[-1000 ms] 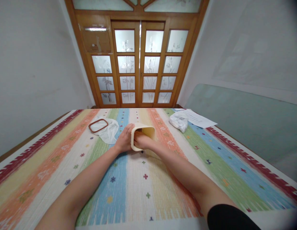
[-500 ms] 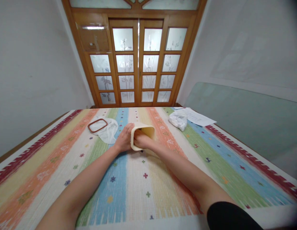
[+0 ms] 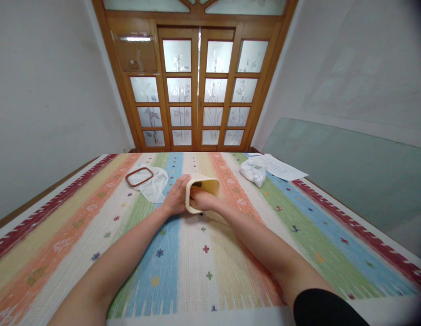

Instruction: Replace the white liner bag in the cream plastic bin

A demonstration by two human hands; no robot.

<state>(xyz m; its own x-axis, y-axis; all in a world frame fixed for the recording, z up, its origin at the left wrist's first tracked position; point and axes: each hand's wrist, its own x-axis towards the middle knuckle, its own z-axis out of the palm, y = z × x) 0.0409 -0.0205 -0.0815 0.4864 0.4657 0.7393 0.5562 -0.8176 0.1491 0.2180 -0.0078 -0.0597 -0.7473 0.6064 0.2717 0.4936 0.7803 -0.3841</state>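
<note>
A cream plastic bin with a rounded square mouth lies tilted on its side, its opening turned toward me. My left hand grips its outer left side, fingers wrapped against the wall. Through the mouth reaches my right hand, its fingers hidden inside. Something dark shows beside those fingers, too small to make out. Left of the bin, a brown rounded rectangular ring rests partly on a crumpled white plastic bag.
A striped, patterned cloth covers the table. At the back right sit another crumpled white bag and printed paper sheets. Wooden glazed doors stand beyond the far edge. A pale green panel leans along the right wall.
My right hand has shifted slightly inside the bin, and a dark patch now shows beside its fingers. The left hand keeps its grip; the bin stays in place.
</note>
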